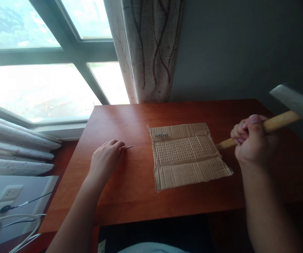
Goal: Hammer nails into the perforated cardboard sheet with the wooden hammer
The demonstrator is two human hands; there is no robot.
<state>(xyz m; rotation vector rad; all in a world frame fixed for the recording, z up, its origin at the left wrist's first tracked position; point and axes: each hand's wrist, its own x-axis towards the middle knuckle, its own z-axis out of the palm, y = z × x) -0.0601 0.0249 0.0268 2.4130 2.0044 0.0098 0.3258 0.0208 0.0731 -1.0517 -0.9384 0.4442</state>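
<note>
My left hand rests on the reddish wooden table, its fingers pinched on a small metal nail that points right. My right hand is closed round the wooden handle of a hammer, held raised at the right, the grey metal head up by the frame's edge. Between the hands lies a flat piece of cardboard with a grid of small holes in its middle band. A short row of nails sits near its top left corner.
A patterned curtain hangs behind the table beside a large window. A grey wall is at the back right. Wall sockets with a plugged cable are at the lower left.
</note>
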